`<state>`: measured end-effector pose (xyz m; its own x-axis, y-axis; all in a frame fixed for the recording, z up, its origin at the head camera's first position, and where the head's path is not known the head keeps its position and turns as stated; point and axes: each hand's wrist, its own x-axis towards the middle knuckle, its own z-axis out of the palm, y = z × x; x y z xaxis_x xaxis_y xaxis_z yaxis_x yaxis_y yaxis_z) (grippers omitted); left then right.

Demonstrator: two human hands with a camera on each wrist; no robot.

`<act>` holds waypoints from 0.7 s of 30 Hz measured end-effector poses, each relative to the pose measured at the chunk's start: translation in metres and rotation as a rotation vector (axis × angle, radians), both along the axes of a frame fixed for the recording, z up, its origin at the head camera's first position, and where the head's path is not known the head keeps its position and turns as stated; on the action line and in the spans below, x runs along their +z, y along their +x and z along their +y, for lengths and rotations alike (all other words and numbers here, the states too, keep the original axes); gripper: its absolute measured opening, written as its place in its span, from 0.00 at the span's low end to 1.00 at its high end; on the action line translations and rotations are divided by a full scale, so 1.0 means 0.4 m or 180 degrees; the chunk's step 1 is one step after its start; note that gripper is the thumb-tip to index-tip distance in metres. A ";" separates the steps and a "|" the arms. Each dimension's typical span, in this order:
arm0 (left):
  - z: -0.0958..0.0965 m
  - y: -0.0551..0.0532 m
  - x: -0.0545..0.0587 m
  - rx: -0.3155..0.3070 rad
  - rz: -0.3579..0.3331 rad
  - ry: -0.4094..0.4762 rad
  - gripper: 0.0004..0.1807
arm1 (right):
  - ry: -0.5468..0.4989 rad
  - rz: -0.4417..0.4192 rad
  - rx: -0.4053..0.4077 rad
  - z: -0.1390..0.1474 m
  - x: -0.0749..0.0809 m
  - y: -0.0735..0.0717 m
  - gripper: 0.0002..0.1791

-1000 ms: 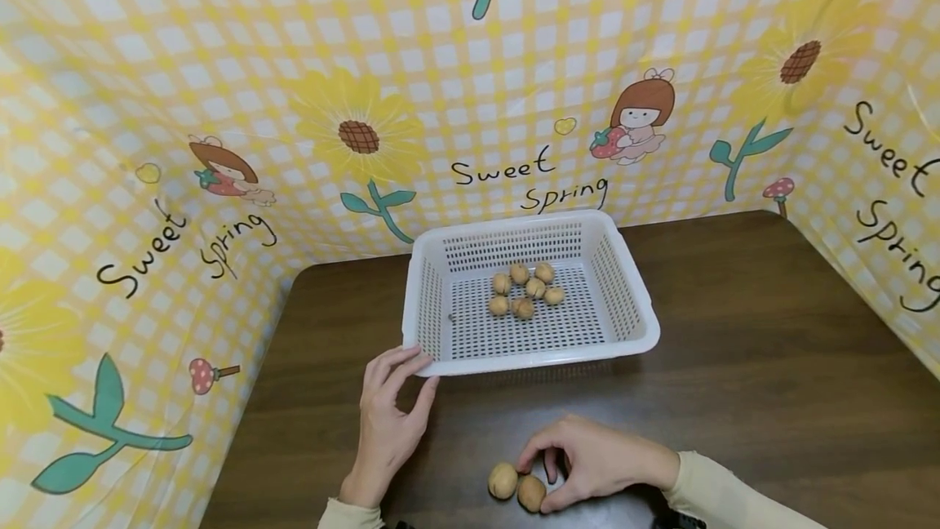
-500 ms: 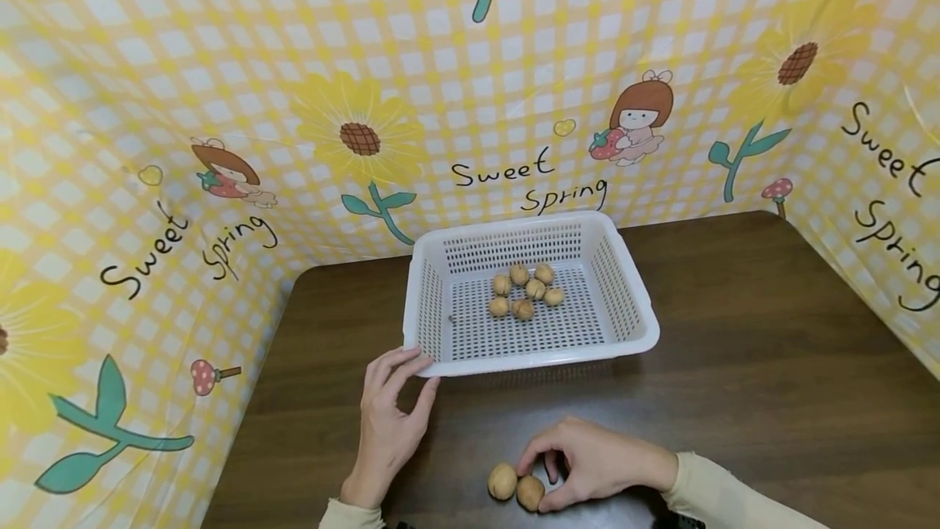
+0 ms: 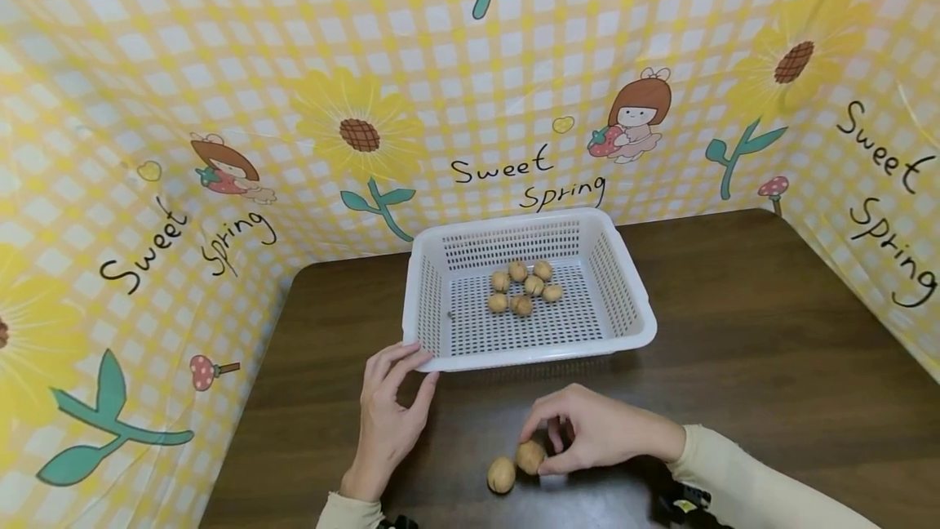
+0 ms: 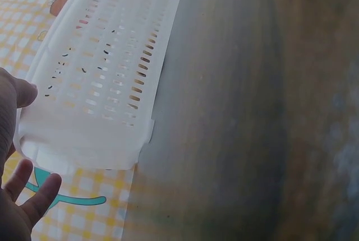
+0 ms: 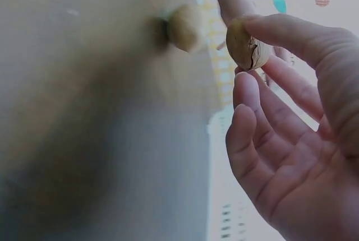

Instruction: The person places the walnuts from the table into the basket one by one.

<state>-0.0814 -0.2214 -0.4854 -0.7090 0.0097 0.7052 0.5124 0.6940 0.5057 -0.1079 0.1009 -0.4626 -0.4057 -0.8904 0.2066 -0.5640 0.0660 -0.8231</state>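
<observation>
My right hand (image 3: 602, 429) pinches a walnut (image 3: 530, 457) between thumb and fingers, low over the table's near part. A dark crack runs down this walnut in the right wrist view, where the thumb (image 5: 291, 33) lies against its top. Left of it a second walnut (image 3: 502, 475) rests on the table. My left hand (image 3: 389, 415) grips the near left corner of a white plastic basket (image 3: 529, 356), fingers over the rim and thumb at the front side. In the left wrist view, two of its fingers (image 4: 39, 199) stand off the basket.
Several walnuts (image 3: 521, 305) lie grouped on the basket's slotted floor. The dark wooden table (image 3: 764, 333) carries everything. A yellow checked cloth (image 3: 507, 80) with flowers and lettering hangs behind and at both sides. Each wrist wears a dark strapped device (image 3: 686, 503).
My right hand has moved slightly away from me, carrying its walnut apart from the other one. The left hand has stayed at the basket's corner.
</observation>
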 end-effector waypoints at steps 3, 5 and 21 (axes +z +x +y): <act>-0.002 0.000 0.000 -0.0003 -0.0012 -0.0004 0.16 | -0.0002 0.0005 -0.0032 0.001 0.027 -0.016 0.15; -0.002 0.001 0.000 0.0000 -0.0014 -0.0003 0.16 | 0.0002 0.0042 -0.0034 0.000 0.041 -0.025 0.15; -0.001 0.001 0.002 0.0011 0.0016 0.0000 0.16 | -0.0036 0.0186 -0.0296 -0.003 0.169 -0.110 0.20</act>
